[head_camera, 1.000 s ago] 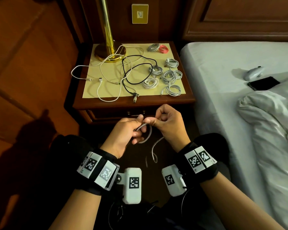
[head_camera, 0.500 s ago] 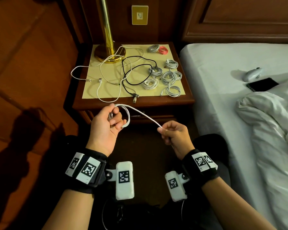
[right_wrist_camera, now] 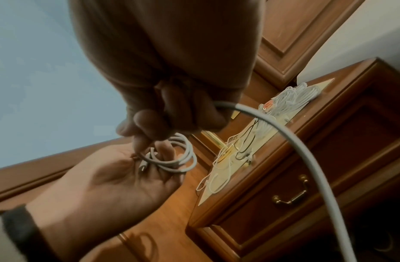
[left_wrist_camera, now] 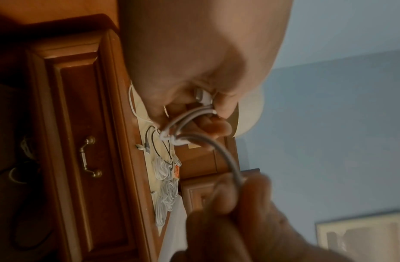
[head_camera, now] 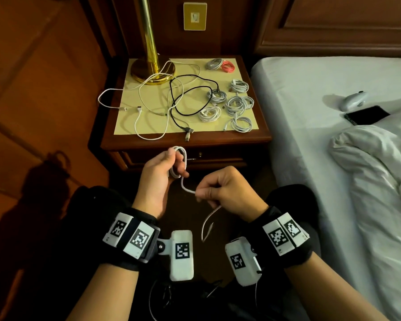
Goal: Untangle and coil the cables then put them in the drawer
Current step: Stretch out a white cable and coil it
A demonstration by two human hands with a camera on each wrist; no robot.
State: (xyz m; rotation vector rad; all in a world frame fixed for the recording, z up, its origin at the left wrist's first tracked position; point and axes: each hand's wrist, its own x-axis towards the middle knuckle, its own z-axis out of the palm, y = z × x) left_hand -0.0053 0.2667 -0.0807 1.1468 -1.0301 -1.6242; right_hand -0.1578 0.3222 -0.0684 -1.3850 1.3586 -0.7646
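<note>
My left hand (head_camera: 175, 164) holds a white cable (head_camera: 180, 156) wound in a few loops round its fingers, in front of the shut drawer (head_camera: 218, 158). From the right wrist the coil (right_wrist_camera: 172, 156) shows with a connector tucked against the palm. My right hand (head_camera: 200, 193) pinches the same cable just below and right of the left hand, and the loose tail (head_camera: 206, 225) hangs beneath it. On the nightstand (head_camera: 218, 140) lie tangled white cables (head_camera: 148, 112), a black cable (head_camera: 188, 98) and several coiled cables (head_camera: 235, 104).
A brass lamp base (head_camera: 152, 70) stands at the nightstand's back left, with a pink coil (head_camera: 228, 66) at the back right. The bed (head_camera: 310, 89) runs along the right, carrying a phone (head_camera: 366, 115), a white device (head_camera: 353, 100) and a duvet (head_camera: 380, 158). The drawer handle (right_wrist_camera: 292, 198) is brass.
The hands drew apart with the cable stretched between them, then my right hand came back under the left. More of the cable is looped on my left fingers.
</note>
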